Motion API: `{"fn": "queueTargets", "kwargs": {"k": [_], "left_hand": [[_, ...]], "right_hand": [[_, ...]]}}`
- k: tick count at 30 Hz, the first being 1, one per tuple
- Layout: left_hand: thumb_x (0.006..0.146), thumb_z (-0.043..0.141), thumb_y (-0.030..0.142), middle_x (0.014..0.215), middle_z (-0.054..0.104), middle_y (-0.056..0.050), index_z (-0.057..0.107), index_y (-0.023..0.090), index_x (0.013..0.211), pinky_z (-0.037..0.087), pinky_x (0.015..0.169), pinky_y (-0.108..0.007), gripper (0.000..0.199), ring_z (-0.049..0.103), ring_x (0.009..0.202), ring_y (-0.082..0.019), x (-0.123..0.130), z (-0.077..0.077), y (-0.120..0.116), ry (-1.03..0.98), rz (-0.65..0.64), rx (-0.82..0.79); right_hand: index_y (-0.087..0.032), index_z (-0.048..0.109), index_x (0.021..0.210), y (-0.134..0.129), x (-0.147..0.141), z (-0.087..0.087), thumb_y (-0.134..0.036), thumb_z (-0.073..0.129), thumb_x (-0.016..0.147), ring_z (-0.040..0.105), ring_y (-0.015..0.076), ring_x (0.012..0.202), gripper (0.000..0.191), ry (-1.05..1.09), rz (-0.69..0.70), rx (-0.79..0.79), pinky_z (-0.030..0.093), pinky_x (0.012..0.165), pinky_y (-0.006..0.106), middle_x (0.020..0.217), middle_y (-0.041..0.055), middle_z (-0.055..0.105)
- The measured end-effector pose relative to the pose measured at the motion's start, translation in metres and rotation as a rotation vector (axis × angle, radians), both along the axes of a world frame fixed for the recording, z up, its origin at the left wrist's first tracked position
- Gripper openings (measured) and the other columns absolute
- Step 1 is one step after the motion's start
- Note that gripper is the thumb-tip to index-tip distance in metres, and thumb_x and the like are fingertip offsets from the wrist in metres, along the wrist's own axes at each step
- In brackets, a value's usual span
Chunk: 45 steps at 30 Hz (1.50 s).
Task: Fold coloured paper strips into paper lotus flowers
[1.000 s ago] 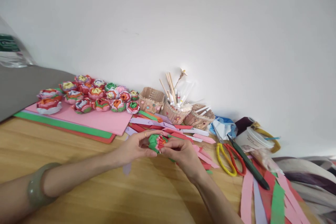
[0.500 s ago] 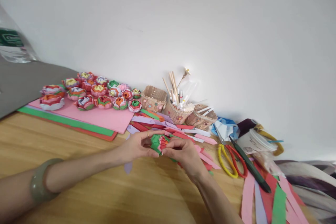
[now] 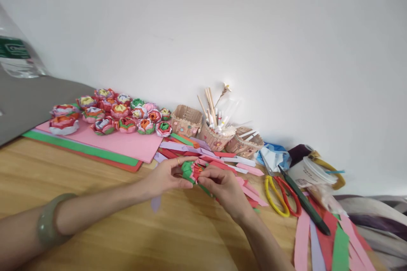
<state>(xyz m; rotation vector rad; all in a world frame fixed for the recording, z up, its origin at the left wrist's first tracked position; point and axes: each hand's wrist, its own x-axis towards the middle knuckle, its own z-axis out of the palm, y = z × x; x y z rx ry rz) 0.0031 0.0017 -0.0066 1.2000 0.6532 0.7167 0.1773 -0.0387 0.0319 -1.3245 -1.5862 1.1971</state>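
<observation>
Paper flower (image 3: 188, 172) is held over the table (image 3: 127, 228), the left hand (image 3: 165, 177) curling thumb and fingers round its green side, the right hand (image 3: 225, 187) pinching its red side between thumb and fingertips. It looks light, springy and easily crushed, best gripped gently around the outside. Beyond lie folded strips (image 3: 251, 169), then small baskets (image 3: 187, 128).

Held flower (image 3: 188, 172) sits left of the scissors (image 3: 283, 197).
</observation>
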Motion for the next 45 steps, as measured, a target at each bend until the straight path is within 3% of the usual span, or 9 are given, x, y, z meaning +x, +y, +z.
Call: {"fn": "queueTargets", "kwargs": {"k": [7,12,23,28,32,35,41,45], "left_hand": [[0.059,0.077,0.024,0.109,0.065,-0.008,0.055,0.018,0.118,0.043,0.089,-0.036,0.064,0.057,0.103,-0.024,0.001,0.000,-0.001,-0.042,0.000,-0.048],[0.058,0.078,0.025,0.109,0.065,-0.008,0.057,0.019,0.115,0.042,0.090,-0.037,0.061,0.055,0.107,-0.025,0.001,0.001,-0.002,-0.055,0.026,-0.070],[0.068,0.072,0.023,0.107,0.065,-0.005,0.055,0.022,0.116,0.042,0.088,-0.031,0.051,0.057,0.101,-0.020,0.000,-0.001,-0.005,-0.201,0.124,-0.119],[0.072,0.069,0.022,0.109,0.064,-0.006,0.054,0.022,0.118,0.047,0.080,-0.028,0.049,0.058,0.100,-0.020,0.000,0.002,-0.007,-0.255,0.103,-0.187],[0.070,0.071,0.024,0.103,0.065,-0.006,0.053,0.022,0.117,0.048,0.069,-0.025,0.050,0.061,0.085,-0.017,0.000,0.006,-0.008,-0.261,0.097,-0.221],[0.070,0.071,0.023,0.100,0.065,-0.005,0.054,0.021,0.113,0.048,0.069,-0.026,0.046,0.061,0.081,-0.016,0.000,0.006,-0.008,-0.289,0.101,-0.213],[0.078,0.063,0.024,0.108,0.064,-0.005,0.055,0.024,0.112,0.047,0.079,-0.030,0.035,0.062,0.093,-0.019,-0.002,0.004,-0.007,-0.392,0.027,-0.222],[0.082,0.059,0.027,0.108,0.065,-0.005,0.054,0.025,0.115,0.046,0.082,-0.030,0.034,0.061,0.094,-0.017,-0.003,0.004,-0.007,-0.423,0.004,-0.238]], "right_hand": [[-0.016,0.064,0.059,-0.004,-0.008,-0.007,-0.019,0.061,0.068,0.046,0.0106,0.054,0.010,-0.121,-0.155,0.085,0.035,0.050,0.022,0.059,-0.0008,0.055],[-0.017,0.066,0.060,-0.006,-0.012,-0.011,-0.018,0.061,0.069,0.048,0.0106,0.053,0.010,-0.184,-0.176,0.220,0.036,0.048,0.021,0.058,-0.0008,0.056],[-0.017,0.068,0.091,-0.015,-0.016,-0.013,-0.014,0.052,0.083,0.053,0.0110,0.055,0.018,-0.397,-0.275,0.723,0.044,0.048,0.022,0.074,0.0048,0.062],[-0.019,0.062,0.109,-0.018,-0.014,-0.017,-0.008,0.049,0.083,0.060,0.0130,0.066,0.032,-0.507,-0.104,0.863,0.049,0.057,0.022,0.078,0.0054,0.062],[-0.021,0.061,0.111,-0.020,-0.014,-0.014,-0.006,0.048,0.082,0.061,0.0136,0.072,0.035,-0.445,-0.132,0.881,0.050,0.060,0.022,0.083,0.0064,0.062],[-0.020,0.064,0.106,-0.021,-0.015,-0.009,-0.006,0.050,0.082,0.060,0.0127,0.068,0.031,-0.371,-0.121,0.832,0.049,0.057,0.022,0.081,0.0056,0.062],[-0.022,0.067,0.090,-0.019,-0.011,-0.002,-0.015,0.050,0.084,0.058,0.0144,0.070,0.019,-0.167,-0.307,0.641,0.045,0.056,0.024,0.080,0.0040,0.063],[-0.021,0.066,0.084,-0.020,-0.011,-0.001,-0.018,0.052,0.083,0.054,0.0136,0.064,0.015,-0.112,-0.301,0.583,0.043,0.052,0.023,0.074,0.0032,0.061]]}}
